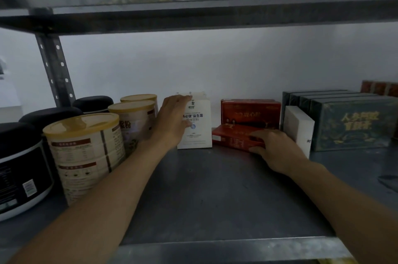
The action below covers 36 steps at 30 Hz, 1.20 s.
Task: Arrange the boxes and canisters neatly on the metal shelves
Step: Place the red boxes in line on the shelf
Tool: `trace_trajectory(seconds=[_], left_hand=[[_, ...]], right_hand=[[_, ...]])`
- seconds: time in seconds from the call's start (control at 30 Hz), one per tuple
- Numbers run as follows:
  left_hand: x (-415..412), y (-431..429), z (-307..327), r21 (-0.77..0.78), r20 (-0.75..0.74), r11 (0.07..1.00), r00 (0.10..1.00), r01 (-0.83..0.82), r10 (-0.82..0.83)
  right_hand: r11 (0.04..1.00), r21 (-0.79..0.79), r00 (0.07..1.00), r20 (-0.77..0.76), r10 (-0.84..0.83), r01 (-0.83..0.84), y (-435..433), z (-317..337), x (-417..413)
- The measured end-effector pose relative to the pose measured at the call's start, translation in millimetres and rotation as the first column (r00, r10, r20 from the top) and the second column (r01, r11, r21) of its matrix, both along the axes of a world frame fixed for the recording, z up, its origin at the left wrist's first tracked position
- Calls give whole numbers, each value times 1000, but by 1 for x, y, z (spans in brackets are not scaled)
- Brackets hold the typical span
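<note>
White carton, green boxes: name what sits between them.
Head view: between white carton and green boxes: upright red boxes, a flat red box under the right hand, then a plain white box.

On my feed, just a bare left forearm (120,177) and left hand (172,119), bare right forearm (344,195) and right hand (277,149), both lean.

Shelf deck (215,188): bare grey metal, dull, scuffed; front edge brighter. Upper shelf (193,16): same metal, blotchy sheen. Perforated upright (56,70), back-left corner: matt grey metal. Tins (86,156) along left edge: paper-look labels, matt yellow plastic lids. Black tubs (21,167): smooth plastic, slight gloss. White carton (197,126), mid-back: matt card. Lying red carton (234,136): glossy card. Dark green boxes (353,126), right edge: satin card w/ gold print.
</note>
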<state>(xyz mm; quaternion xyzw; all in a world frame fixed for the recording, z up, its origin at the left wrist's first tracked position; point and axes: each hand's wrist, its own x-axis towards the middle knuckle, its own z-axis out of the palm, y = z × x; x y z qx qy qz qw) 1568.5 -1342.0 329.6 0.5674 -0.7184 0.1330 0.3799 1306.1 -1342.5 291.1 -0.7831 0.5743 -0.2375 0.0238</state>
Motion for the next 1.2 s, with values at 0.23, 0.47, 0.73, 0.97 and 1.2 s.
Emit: trace_trajectory(seconds=[0.23, 0.47, 0.73, 0.97, 1.2], left_hand=[[1, -5, -5, -42, 8, 999, 999, -31, 31], [-1, -8, -13, -82, 42, 995, 998, -51, 55], [1, -12, -16, -58, 77, 994, 992, -96, 100], [3, -13, -13, -77, 139, 990, 981, -122, 132], [3, -21, -14, -97, 137, 987, 980, -130, 143]], right_hand=[[1000, -12, 999, 46, 23, -22, -1, -1, -2], [999, -23, 996, 72, 42, -40, -1, -3, -3], [987, -148, 983, 166, 81, -57, 0, -4, -6], [962, -270, 967, 229, 112, -48, -1, -3, -5], [986, -152, 982, 162, 94, -70, -4, -5, -6]])
